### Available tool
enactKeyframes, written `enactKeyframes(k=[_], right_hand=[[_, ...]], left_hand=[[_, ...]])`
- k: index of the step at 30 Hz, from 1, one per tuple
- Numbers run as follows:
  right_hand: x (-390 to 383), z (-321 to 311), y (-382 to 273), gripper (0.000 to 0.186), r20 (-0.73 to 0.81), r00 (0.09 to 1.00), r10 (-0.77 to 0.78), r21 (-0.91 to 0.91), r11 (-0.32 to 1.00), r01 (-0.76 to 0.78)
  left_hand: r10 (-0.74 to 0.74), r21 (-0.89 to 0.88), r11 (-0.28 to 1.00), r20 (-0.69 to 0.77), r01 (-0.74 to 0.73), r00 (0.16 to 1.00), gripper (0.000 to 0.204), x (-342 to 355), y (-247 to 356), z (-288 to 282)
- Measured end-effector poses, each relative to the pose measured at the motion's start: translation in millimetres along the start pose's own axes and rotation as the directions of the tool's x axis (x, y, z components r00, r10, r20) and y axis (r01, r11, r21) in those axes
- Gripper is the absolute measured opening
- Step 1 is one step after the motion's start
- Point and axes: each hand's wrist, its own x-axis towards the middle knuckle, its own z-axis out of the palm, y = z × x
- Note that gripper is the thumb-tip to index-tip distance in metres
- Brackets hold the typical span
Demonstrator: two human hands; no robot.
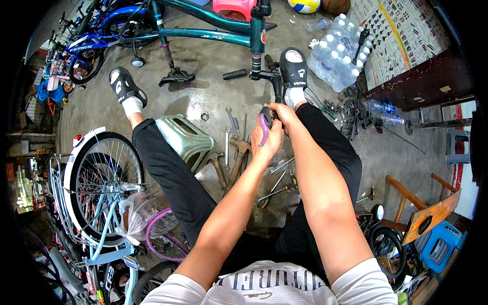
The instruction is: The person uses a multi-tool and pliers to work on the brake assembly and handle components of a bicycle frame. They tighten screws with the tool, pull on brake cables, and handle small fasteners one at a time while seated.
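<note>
A dark green bicycle frame (213,36) lies across the far side, its fork tube pointing toward me. From its stem a black handlebar (276,87) runs down to my hands. My left hand (269,136) is closed around a purple-handled tool (264,129), whose kind and working end are hidden by the fingers. Right beside it, my right hand (286,118) is wrapped round the near end of the handlebar, though the fingers partly hide what lies inside. A loose black handlebar grip (234,74) rests on the floor left of the stem.
Between my legs lie wrenches (226,145), hammers (218,170) and screwdrivers (277,189). A pale green stool (184,140) stands by my left leg. Bottled water (336,53) sits far right, near loose bike parts (351,112). A light blue bicycle (104,218) is at left.
</note>
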Motion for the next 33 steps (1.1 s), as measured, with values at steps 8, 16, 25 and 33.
enactKeyframes(k=[8,16,25,33], right_hand=[[-13.5,3.2,-23.9,0.033,0.002,0.998,0.06,0.026,0.998,-0.06],[-24.5,8.3,-18.3,0.054,-0.071,0.996,0.044,0.022,0.999,-0.043],[-19.6,4.5,-19.1,0.039,-0.032,0.998,0.056,-0.003,0.998,-0.056],[-26.2,10.8,-20.6,0.038,-0.141,0.99,-0.001,-0.036,0.999,-0.004]], left_hand=[[-0.253,-0.727,0.053,0.654,0.685,0.713,0.033,-95.6,-64.5,-35.7],[-0.314,-0.436,0.801,0.276,0.409,0.908,0.032,-40.7,-132.0,-55.1],[-0.054,0.452,0.889,-0.052,0.071,0.997,0.076,52.5,-139.5,-69.1],[0.001,0.535,0.822,0.345,-0.198,0.939,0.072,48.1,-141.1,-90.2]])
